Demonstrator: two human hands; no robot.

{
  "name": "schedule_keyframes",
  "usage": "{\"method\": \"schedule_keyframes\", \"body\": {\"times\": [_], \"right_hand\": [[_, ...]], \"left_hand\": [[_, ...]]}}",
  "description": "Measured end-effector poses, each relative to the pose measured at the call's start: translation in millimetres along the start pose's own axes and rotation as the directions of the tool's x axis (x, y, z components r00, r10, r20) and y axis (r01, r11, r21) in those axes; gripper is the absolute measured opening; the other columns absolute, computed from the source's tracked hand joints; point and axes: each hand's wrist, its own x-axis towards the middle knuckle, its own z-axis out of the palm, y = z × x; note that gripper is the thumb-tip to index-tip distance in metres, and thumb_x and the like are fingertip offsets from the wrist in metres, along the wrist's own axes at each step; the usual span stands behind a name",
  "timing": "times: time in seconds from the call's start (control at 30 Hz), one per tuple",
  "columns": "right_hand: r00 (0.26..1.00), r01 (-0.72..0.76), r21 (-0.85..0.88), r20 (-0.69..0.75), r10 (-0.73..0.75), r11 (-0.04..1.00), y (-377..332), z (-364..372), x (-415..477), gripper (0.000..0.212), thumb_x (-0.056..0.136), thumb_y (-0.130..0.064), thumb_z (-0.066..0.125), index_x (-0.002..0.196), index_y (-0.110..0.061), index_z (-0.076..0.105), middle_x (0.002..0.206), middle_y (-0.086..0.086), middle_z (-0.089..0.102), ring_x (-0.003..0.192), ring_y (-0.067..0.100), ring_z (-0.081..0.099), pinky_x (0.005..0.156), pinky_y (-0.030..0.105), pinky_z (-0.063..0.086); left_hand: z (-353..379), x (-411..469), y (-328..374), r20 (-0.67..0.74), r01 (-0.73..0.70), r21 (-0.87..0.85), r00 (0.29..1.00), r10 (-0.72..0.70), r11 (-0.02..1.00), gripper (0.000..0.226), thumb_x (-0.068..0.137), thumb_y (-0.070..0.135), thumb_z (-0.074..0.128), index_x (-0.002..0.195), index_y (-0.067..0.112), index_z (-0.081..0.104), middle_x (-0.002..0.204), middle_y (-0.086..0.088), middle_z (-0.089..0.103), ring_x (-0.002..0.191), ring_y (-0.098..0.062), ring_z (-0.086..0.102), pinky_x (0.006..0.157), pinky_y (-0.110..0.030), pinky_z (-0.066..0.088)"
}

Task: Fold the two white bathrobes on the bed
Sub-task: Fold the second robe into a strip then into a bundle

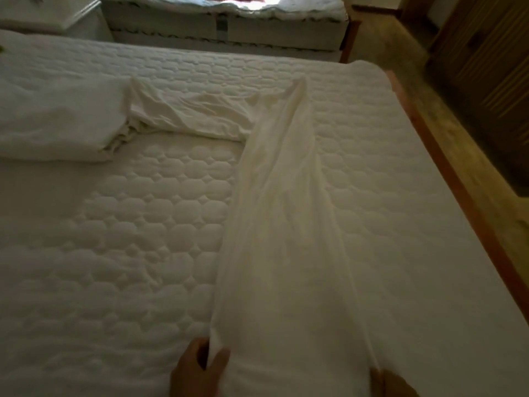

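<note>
White bathrobe (280,224) lies stretched lengthwise on the bed (128,239), right of centre. It is narrow at the far end and widens toward the near edge, w/ long creases running down it. One sleeve (183,116) branches off to the left near the far end, crumpled, its cuff just beside a folded white garment (57,121) that sits on the bed's left side w/ stacked layer edges showing on its right. L hand (197,368) is at the robe's near-left corner, grip closed: thumb and fingers pinch a raised fold of the hem. R hand (396,383) is at the near-right corner, touching the hem edge, but it's mostly cut off by the frame, so can't tell if its grip is closed on the cloth. Bed top is a white quilted mattress cover w/ a rounded stitch pattern. A wooden bed frame (446,173) runs along the right side, w/ brownish floor (492,213) beyond it and a slatted wooden cabinet (486,58) at top right. Another bed (223,30) stands at the far end, a white nightstand (57,15) at top left.
</note>
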Motion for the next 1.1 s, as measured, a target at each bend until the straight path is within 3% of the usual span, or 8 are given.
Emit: {"method": "schedule_keyframes", "body": {"times": [0.1, 0.2, 0.3, 0.5, 0.63, 0.83, 0.97, 1.1], "right_hand": [[0.983, -0.128, 0.411, -0.068, 0.170, 0.903, -32, -5, 17, 0.027, 0.078, -0.021, 0.067, 0.093, 0.001, 0.071, 0.082, 0.024, 0.063, 0.070, 0.043, 0.066, 0.068, 0.047, 0.052], [0.999, -0.028, 0.429, -0.030, 0.045, 0.903, -106, -23, 80, 0.068, 0.090, -0.058, 0.059, 0.142, -0.015, 0.050, 0.133, 0.016, 0.056, 0.118, 0.036, 0.058, 0.102, 0.046, 0.044], [0.995, 0.099, 0.414, -0.017, -0.101, 0.905, -180, -36, 153, 0.080, 0.091, -0.067, 0.051, 0.152, -0.017, 0.034, 0.145, 0.014, 0.046, 0.133, 0.034, 0.046, 0.109, 0.044, 0.036], [0.979, 0.203, 0.330, -0.047, -0.199, 0.922, -197, -47, 242, 0.048, 0.099, -0.055, 0.046, 0.122, -0.014, 0.055, 0.106, 0.021, 0.069, 0.101, 0.041, 0.064, 0.085, 0.044, 0.047], [0.992, 0.126, 0.241, -0.061, -0.115, 0.962, -180, -32, 262, 0.049, 0.102, -0.050, 0.038, 0.113, -0.007, 0.059, 0.107, 0.026, 0.067, 0.102, 0.043, 0.061, 0.084, 0.044, 0.045], [0.933, 0.316, 0.327, -0.279, -0.229, 0.891, -247, -48, 278, 0.023, 0.095, -0.041, 0.060, 0.109, -0.023, 0.056, 0.101, 0.004, 0.050, 0.090, 0.025, 0.048, 0.078, 0.033, 0.037], [0.860, 0.442, 0.197, -0.372, -0.350, 0.875, -248, -61, 314, 0.029, 0.098, -0.029, 0.062, 0.076, -0.015, 0.050, 0.068, 0.001, 0.048, 0.061, 0.028, 0.051, 0.062, 0.033, 0.033], [0.940, 0.271, 0.289, -0.283, -0.188, 0.918, -220, -63, 328, 0.039, 0.099, -0.048, 0.050, 0.076, -0.017, 0.055, 0.072, 0.005, 0.058, 0.066, 0.023, 0.046, 0.068, 0.035, 0.035]], "left_hand": [[8, 19, 17, 0.011, 0.058, 0.000, 0.998, -0.058, 0.998, 0.035, 0.061, 0.027, 0.095, 0.072, 0.037, 0.064, 0.072, 0.014, 0.070, 0.084, -0.019, 0.070, 0.066, -0.017, 0.044], [20, 54, 49, -0.103, 0.006, -0.046, 0.995, -0.010, 0.999, 0.030, 0.067, 0.048, 0.085, 0.075, 0.026, 0.066, 0.084, -0.008, 0.072, 0.091, -0.025, 0.069, 0.073, -0.026, 0.046], [26, 101, 101, -0.135, -0.031, -0.098, 0.991, 0.018, 0.995, 0.024, 0.079, 0.040, 0.082, 0.071, 0.022, 0.069, 0.078, -0.005, 0.073, 0.087, -0.026, 0.070, 0.077, -0.033, 0.051], [39, 192, 198, -0.062, -0.151, -0.153, 0.988, 0.143, 0.977, 0.018, 0.089, 0.032, 0.074, 0.089, 0.014, 0.076, 0.082, -0.002, 0.078, 0.076, -0.019, 0.072, 0.066, -0.032, 0.057], [51, 208, 205, 0.086, -0.114, -0.080, 0.989, 0.121, 0.990, 0.027, 0.079, 0.034, 0.081, 0.101, 0.019, 0.076, 0.088, 0.004, 0.078, 0.082, -0.012, 0.074, 0.071, -0.030, 0.059], [52, 231, 225, 0.080, -0.024, -0.129, 0.996, 0.035, 0.991, 0.029, 0.080, 0.046, 0.080, 0.096, 0.023, 0.077, 0.089, 0.003, 0.079, 0.082, -0.015, 0.075, 0.078, -0.036, 0.061], [57, 250, 263, -0.024, -0.185, -0.174, 0.983, 0.184, 0.967, 0.021, 0.089, 0.038, 0.072, 0.103, 0.023, 0.073, 0.094, 0.005, 0.076, 0.084, -0.010, 0.072, 0.070, -0.024, 0.059], [80, 246, 258, -0.005, -0.223, -0.060, 0.975, 0.223, 0.973, 0.015, 0.088, 0.034, 0.074, 0.097, 0.023, 0.073, 0.085, 0.008, 0.076, 0.081, -0.011, 0.072, 0.077, -0.037, 0.060]]}}
